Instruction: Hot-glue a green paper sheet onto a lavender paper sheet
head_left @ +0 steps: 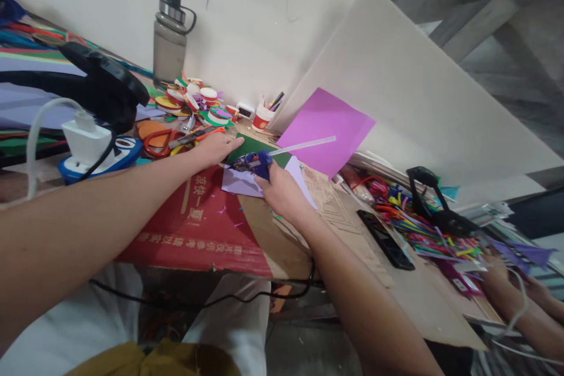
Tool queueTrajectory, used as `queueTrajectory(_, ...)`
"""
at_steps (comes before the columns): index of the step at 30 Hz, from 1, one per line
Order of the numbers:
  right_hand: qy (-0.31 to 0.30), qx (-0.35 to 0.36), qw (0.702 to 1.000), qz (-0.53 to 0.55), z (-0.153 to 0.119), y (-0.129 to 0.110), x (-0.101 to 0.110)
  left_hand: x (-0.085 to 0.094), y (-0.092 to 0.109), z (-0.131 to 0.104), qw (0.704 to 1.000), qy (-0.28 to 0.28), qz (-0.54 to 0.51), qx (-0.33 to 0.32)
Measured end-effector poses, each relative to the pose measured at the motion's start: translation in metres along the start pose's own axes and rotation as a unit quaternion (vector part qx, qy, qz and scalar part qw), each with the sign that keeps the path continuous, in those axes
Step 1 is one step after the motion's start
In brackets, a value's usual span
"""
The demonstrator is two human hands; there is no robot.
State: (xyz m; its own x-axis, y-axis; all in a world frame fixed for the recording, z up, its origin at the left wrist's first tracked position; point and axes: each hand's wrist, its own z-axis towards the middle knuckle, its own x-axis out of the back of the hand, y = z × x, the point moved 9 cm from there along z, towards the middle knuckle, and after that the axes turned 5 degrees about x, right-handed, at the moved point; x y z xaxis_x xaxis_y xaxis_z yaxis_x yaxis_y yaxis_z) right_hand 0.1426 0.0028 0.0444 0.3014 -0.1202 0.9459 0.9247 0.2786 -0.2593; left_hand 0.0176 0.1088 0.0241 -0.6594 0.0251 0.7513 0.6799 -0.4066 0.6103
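My right hand (282,191) is wrapped around a blue hot glue gun (255,163). A long translucent glue stick (304,145) sticks out of its back end, and its nozzle points left, low over the papers. My left hand (215,150) lies at the left edge of a dark green paper sheet (247,144), its visible fingers stretched out and touching the sheet. Below the gun is a pale lilac paper (240,181), partly covered by the gun and my right hand. Whether the nozzle touches the paper I cannot tell.
A red printed cardboard (198,241) covers the table's front. Scissors (163,144), paper-craft rolls (209,96), a pen cup (263,116) and a bottle (170,44) stand behind. Right are a purple sheet (328,129), a phone (385,239) and another person's hand (493,267). A black cable (247,298) hangs in front.
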Motion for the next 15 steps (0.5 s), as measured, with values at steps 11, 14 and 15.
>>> queueTrajectory(11,0.010,0.005,1.000,-0.002,0.005,0.001,-0.005,0.001,0.000,0.000,1.000,0.010,-0.006,-0.002)
queueTrajectory(14,0.009,0.011,1.000,-0.001,-0.002,0.000,-0.002,-0.001,-0.001,0.001,1.000,-0.003,0.004,0.000)
queueTrajectory(15,0.007,0.014,1.000,0.000,-0.004,-0.001,-0.002,-0.001,-0.002,0.002,1.000,-0.004,0.006,0.000)
